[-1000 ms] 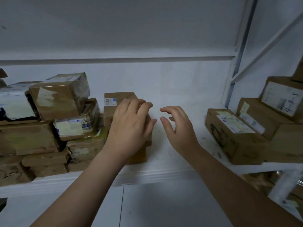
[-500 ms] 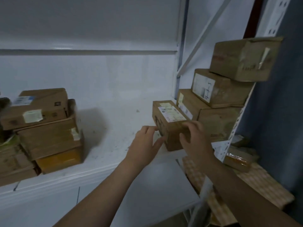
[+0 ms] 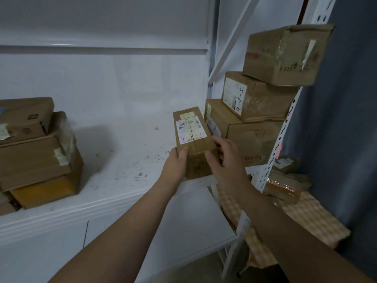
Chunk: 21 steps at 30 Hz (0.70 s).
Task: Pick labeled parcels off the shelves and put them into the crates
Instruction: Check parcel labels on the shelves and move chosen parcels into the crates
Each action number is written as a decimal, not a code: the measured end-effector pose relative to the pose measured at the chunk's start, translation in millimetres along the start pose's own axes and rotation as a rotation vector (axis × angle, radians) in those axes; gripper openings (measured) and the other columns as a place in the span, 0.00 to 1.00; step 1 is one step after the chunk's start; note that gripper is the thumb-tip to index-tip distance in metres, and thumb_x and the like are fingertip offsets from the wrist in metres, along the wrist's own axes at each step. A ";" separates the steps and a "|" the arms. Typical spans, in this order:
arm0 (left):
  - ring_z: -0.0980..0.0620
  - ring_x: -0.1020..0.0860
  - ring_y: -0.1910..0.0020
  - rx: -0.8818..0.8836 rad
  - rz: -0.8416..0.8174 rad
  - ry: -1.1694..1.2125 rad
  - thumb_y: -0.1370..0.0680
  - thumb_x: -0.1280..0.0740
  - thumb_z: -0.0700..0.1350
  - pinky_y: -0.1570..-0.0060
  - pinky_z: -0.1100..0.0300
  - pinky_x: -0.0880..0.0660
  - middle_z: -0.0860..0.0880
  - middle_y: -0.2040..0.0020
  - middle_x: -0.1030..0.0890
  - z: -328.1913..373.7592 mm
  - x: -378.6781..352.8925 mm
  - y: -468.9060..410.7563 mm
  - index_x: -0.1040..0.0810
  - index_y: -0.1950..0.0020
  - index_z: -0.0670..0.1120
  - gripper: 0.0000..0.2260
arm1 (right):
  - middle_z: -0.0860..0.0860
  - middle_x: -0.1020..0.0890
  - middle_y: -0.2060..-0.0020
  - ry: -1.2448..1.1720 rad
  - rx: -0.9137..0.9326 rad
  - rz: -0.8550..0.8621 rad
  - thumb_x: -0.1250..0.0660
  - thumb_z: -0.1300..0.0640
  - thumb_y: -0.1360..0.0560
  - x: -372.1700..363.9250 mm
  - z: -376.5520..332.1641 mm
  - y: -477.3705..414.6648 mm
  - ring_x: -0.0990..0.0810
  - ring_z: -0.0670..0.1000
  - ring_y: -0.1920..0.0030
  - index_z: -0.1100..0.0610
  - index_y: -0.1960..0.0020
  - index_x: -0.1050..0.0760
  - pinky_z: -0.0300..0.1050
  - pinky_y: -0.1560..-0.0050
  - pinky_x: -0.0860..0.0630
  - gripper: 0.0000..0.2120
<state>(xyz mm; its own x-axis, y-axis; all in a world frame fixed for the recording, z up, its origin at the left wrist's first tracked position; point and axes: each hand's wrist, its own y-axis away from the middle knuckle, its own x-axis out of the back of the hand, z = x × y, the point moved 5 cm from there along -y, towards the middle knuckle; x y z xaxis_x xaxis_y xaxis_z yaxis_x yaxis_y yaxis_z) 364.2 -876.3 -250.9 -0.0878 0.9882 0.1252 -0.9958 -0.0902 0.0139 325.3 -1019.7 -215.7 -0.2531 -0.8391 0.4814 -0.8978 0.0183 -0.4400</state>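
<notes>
Head view, step: lifting the long brown cardboard parcel with a white label (image 3: pixel 192 137). It is probably best to squeeze both sides evenly and draw it straight back, clear of the stacked brown cartons (image 3: pixel 255 129).
Parcel: at the front edge of the white metal shelf (image 3: pixel 122 172), between both hands.
Left hand (image 3: pixel 176 164): grips the near left corner.
Right hand (image 3: pixel 226 158): curls round the near right side.
</notes>
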 end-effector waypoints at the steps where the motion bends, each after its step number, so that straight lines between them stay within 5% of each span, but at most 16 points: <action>1: 0.51 0.22 0.46 -0.024 0.031 0.045 0.19 0.44 0.53 0.44 0.50 0.24 0.49 0.42 0.22 1.0 5.4 6.8 0.32 0.34 0.48 0.16 | 0.47 0.29 0.35 -0.062 -0.030 0.002 0.38 0.48 0.22 -1.3 -1.9 -1.2 0.28 0.46 0.37 0.52 0.29 0.34 0.42 0.40 0.27 0.23; 5: 0.56 0.22 0.46 -0.112 0.099 0.121 0.19 0.42 0.49 0.45 0.54 0.23 0.56 0.45 0.21 -2.3 25.4 39.7 0.29 0.34 0.51 0.13 | 0.33 0.25 0.50 -0.274 -0.083 -0.090 0.37 0.51 0.21 -14.8 -9.0 0.0 0.24 0.32 0.48 0.42 0.39 0.31 0.27 0.53 0.25 0.11; 10: 0.57 0.23 0.41 -0.259 0.046 0.189 0.21 0.36 0.39 0.45 0.59 0.24 0.56 0.40 0.22 -4.2 41.9 65.1 0.29 0.36 0.52 0.16 | 0.30 0.33 0.43 -0.469 -0.051 -0.179 0.34 0.66 0.24 -36.8 -5.8 13.1 0.30 0.29 0.44 0.49 0.34 0.34 0.27 0.51 0.26 0.23; 13: 0.55 0.24 0.41 -0.187 0.039 0.161 0.24 0.32 0.51 0.45 0.63 0.25 0.51 0.36 0.25 0.2 53.9 55.6 0.33 0.41 0.54 0.15 | 0.36 0.32 0.39 -0.530 -0.015 -0.181 0.33 0.72 0.27 -45.6 -2.8 25.3 0.30 0.31 0.39 0.51 0.30 0.40 0.30 0.49 0.25 0.33; 16: 0.50 0.26 0.37 -0.050 0.022 0.092 0.37 0.30 0.70 0.37 0.53 0.27 0.48 0.31 0.30 -1.9 68.9 42.2 0.41 0.32 0.57 0.39 | 0.35 0.34 0.36 -0.499 0.049 -0.206 0.32 0.75 0.29 -47.4 -5.8 27.4 0.32 0.28 0.38 0.48 0.26 0.49 0.28 0.48 0.27 0.43; 18: 0.53 0.22 0.42 -0.047 -0.041 0.095 0.37 0.29 0.68 0.45 0.58 0.24 0.50 0.35 0.25 -1.2 74.4 39.6 0.43 0.27 0.56 0.43 | 0.38 0.35 0.34 -0.444 0.094 -0.253 0.31 0.74 0.30 -49.0 -9.4 25.6 0.33 0.30 0.36 0.47 0.26 0.49 0.28 0.46 0.27 0.43; 21: 0.58 0.19 0.51 -0.123 -0.043 0.078 0.35 0.30 0.60 0.59 0.67 0.23 0.53 0.42 0.20 6.0 83.8 38.7 0.36 0.29 0.54 0.36 | 0.47 0.34 0.30 -0.386 0.102 -0.270 0.30 0.71 0.29 -50.5 -14.2 22.8 0.34 0.38 0.32 0.46 0.26 0.43 0.29 0.43 0.28 0.40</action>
<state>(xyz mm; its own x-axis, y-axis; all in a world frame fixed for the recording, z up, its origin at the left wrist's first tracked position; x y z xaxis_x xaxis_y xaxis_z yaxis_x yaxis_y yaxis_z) 318.5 -797.8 -233.9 -0.0418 0.9979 0.0494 -0.9939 -0.0365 -0.1042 312.5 -969.2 -239.3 0.1537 -0.9475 0.2804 -0.8680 -0.2651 -0.4199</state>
